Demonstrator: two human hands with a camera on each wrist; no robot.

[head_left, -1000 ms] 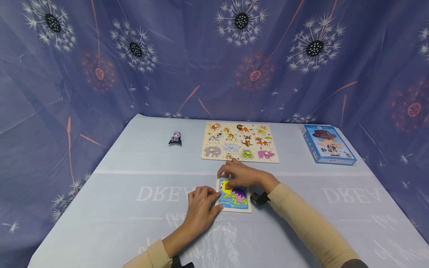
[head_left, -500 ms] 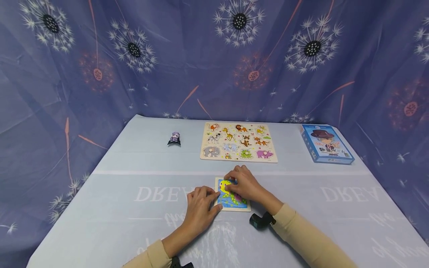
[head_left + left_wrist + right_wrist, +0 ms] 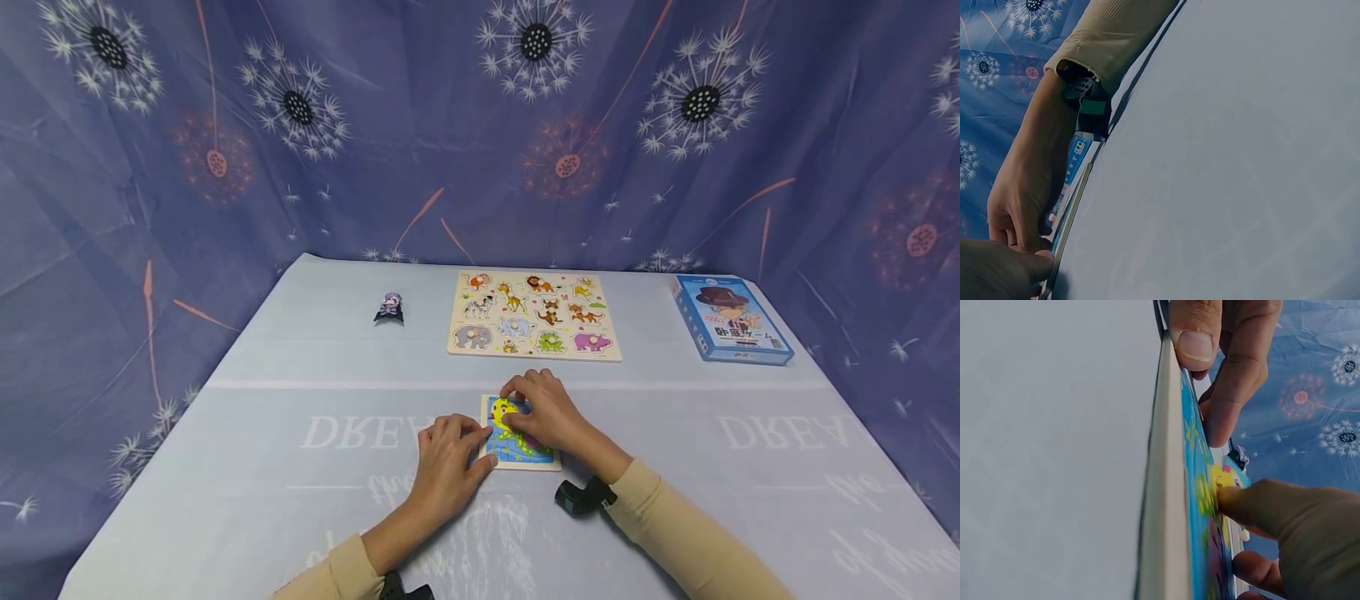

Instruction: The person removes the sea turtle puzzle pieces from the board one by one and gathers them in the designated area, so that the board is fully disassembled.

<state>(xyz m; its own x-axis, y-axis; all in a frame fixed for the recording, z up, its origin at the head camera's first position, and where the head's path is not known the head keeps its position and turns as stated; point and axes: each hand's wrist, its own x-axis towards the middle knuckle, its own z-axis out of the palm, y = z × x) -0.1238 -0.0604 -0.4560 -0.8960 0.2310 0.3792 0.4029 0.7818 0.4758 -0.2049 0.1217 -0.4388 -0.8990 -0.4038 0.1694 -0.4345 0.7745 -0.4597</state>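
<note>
A small jigsaw puzzle in a pale wooden frame (image 3: 525, 468) lies on the table; its picture shows a yellow creature, green leaves and purple on blue. My left hand (image 3: 447, 462) rests at the left edge, thumb and forefinger pressing on the frame. From the right, my right hand (image 3: 551, 412) reaches over the puzzle. Between its thumb and fingers it pinches a yellow-and-blue puzzle piece (image 3: 1233, 475), which stands tilted up from the picture in the right wrist view. The hand covers the puzzle's upper right part.
Behind the puzzle lies a wooden animal peg board (image 3: 534, 317). A blue box (image 3: 733, 321) with a cartoon figure stands at the back right, and a small purple-and-black figurine (image 3: 390, 308) at the back left. A dandelion-print curtain (image 3: 420, 125) hangs behind.
Over the past second my right hand has drawn back toward me from beyond the puzzle's far edge, its fingers coming down over the yellow part. My left hand has stayed in place.
</note>
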